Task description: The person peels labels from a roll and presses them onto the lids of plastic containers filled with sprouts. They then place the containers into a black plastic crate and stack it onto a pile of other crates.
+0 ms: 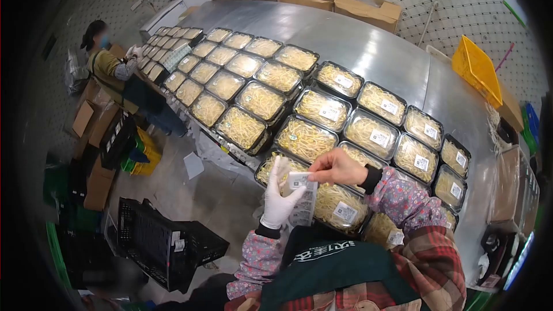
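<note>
My left hand (277,203), in a white glove, holds a strip of printed white labels (303,212) between thumb and fingers; the strip hangs down toward my apron. My bare right hand (341,167) pinches the strip's top end at a label. Both hands are over black trays of bean sprouts under clear lids. An unlabelled tray (266,171) lies partly behind my left fingers. Just below my right hand, a tray (340,210) carries a white label on its lid. Trays to the right, such as one (371,132) beyond my right hand, also bear labels.
Rows of sprout trays (245,64) run along the metal table (299,20). A person (118,75) in an apron stands at its far left end. Black crates (152,239) are on the floor to my left. A yellow crate (475,69) and cardboard boxes (368,10) are around the table.
</note>
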### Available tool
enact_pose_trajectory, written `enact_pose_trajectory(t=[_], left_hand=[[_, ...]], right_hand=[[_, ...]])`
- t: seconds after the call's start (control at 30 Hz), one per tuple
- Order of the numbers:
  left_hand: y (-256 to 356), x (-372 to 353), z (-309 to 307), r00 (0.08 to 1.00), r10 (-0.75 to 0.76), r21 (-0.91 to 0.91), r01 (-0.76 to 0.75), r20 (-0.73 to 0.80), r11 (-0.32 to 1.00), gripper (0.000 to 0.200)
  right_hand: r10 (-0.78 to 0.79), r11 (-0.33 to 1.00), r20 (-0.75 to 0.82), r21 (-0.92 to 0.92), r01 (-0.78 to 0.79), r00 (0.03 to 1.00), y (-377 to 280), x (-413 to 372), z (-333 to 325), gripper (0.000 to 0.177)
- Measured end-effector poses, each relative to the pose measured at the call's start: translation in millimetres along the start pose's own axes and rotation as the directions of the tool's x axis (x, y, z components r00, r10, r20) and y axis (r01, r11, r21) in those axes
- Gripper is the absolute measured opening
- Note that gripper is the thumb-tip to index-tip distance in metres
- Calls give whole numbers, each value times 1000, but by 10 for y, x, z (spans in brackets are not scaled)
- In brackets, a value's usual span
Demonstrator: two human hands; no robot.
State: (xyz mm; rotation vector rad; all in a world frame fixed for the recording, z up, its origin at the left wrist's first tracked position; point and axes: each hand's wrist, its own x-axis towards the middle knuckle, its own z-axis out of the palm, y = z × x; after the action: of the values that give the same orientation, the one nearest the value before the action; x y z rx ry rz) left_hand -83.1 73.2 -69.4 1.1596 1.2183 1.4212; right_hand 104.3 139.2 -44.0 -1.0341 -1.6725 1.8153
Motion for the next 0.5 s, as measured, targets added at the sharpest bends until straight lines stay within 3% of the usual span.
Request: enact_pose_trajectory(t=[0.03,0.1,0.2,0.3,0.37,0.4,0.5], left_hand=[[-16,16,2,1000,-6,-38,7,27,999,44],[-184,-18,-127,933,-282,-186,325,225,927,44],[-395,-78,-80,923,-297,-188,346,245,919,32],[-414,-92,-152,871,-369,-116,424,324,898,27],[-381,-1,-346,825,-428,-98,493,368,865,27],[-426,51,-457,848,-409,-119,470,336,875,27],[-379,268,-853,887,-373,-188,428,271,884,16]], right_hand=[[-17,1000,-21,-6,17,1000,26,-54,81,15],[-268,941,-137,-248,229,954,188,-90,155,16],[-425,862,-212,-392,322,880,349,-77,96,17],[-239,966,-574,-223,131,783,407,143,-247,18],[-206,935,-573,-354,-14,793,412,286,-397,19],[-189,906,-577,-415,-86,795,436,354,-430,20],[-269,875,-565,-482,-47,780,735,624,-363,22]])
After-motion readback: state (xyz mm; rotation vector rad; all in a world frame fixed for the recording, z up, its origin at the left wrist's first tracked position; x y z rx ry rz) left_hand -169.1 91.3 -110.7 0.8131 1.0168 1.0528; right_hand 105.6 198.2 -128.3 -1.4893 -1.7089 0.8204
